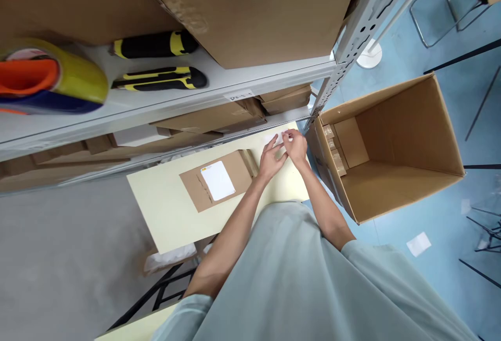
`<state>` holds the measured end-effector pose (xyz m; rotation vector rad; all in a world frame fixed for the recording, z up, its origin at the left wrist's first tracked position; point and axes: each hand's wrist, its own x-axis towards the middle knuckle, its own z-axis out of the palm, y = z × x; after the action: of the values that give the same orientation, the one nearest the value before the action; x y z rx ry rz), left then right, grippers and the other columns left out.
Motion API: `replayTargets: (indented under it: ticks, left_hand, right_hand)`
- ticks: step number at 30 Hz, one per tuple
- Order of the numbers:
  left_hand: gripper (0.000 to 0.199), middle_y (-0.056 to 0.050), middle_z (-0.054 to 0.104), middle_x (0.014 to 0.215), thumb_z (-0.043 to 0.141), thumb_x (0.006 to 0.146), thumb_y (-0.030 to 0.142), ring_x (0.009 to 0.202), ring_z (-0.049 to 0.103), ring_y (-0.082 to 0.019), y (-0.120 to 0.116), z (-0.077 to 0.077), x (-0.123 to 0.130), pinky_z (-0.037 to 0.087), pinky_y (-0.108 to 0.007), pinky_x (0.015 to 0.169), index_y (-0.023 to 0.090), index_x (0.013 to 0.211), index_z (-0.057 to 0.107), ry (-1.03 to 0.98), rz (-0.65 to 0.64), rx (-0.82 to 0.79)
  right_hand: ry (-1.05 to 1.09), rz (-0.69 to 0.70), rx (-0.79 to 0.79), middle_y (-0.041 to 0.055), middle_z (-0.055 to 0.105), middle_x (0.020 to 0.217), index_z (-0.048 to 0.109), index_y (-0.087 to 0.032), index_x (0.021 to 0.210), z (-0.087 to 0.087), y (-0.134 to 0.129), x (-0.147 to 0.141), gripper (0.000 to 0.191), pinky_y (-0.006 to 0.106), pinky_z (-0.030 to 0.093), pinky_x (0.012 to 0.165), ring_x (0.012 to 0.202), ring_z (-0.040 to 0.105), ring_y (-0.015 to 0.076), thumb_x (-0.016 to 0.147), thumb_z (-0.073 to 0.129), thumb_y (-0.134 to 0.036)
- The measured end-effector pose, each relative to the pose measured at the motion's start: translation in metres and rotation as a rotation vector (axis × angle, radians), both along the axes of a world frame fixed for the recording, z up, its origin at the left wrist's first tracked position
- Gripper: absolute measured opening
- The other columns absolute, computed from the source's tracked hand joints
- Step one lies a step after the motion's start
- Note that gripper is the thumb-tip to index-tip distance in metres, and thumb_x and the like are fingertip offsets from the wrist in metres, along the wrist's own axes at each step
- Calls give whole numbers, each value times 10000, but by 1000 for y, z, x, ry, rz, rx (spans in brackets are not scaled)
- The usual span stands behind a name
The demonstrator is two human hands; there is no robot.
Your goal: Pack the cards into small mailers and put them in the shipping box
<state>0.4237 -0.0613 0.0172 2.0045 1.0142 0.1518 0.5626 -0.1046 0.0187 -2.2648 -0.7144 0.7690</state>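
Both hands are close together over the right end of a pale yellow board [156, 215]. My left hand [271, 161] has its fingers spread, their tips near the other hand. My right hand [295, 147] is bent with its fingertips pinched at a small whitish, see-through piece [278, 137], too small to make out clearly. Left of my hands, a flat brown cardboard box [191, 187] lies on the board with a white label [218, 180] on its top.
A large open carton [407, 142] stands at the right with small boxes [336, 158] inside. Above the board runs a metal shelf [156, 90] holding cartons [266, 12], two black-yellow cutters [160, 79] and tape rolls [78, 80]. A perforated post [352, 43] rises beside the carton.
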Motion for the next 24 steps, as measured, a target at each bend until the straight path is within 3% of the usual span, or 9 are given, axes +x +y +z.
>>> replayTargets:
  ticks: [3, 9, 15, 20, 24]
  left_hand:
    - [586, -86, 422, 1811, 650, 1013, 330, 1653, 440, -314, 3, -7, 2, 354, -491, 1393, 221, 1588, 641, 45, -107, 10]
    - [858, -175, 230, 1877, 654, 941, 261, 1744, 220, -384, 27, -43, 29, 210, -482, 1442, 52, 1732, 395, 219, -367, 8]
    - [886, -125, 147, 1903, 661, 930, 261, 1697, 289, -434, 40, -64, 49, 398, -555, 1343, 135, 1755, 363, 378, -489, 2]
    - [898, -89, 157, 1905, 647, 923, 242, 1614, 330, -442, 43, -63, 52, 493, -630, 1250, 177, 1767, 349, 398, -549, 67]
    - [927, -79, 180, 1902, 650, 911, 217, 1595, 328, -440, 44, -61, 55, 559, -616, 1183, 183, 1779, 326, 446, -544, 61]
  right_hand:
    - [-50, -40, -49, 108, 817, 1181, 767, -206, 1219, 3, -8, 28, 304, 378, 585, 1035, 1062, 782, 270, 1125, 558, -405]
    - [-107, -51, -55, 126, 834, 1201, 748, -202, 1194, 7, -22, 63, 290, 391, 591, 1034, 1073, 787, 292, 1136, 543, -398]
    - [-137, -29, -106, 143, 831, 1184, 737, -202, 1196, 7, -22, 67, 285, 435, 587, 1059, 1121, 790, 318, 1149, 515, -374]
    - [-138, -21, -168, 149, 834, 1171, 743, -209, 1177, 6, -22, 67, 294, 438, 595, 1041, 1090, 799, 321, 1157, 513, -392]
    - [-115, -12, -231, 140, 837, 1130, 735, -217, 1135, 2, -24, 65, 269, 432, 596, 1027, 1062, 805, 315, 1155, 530, -391]
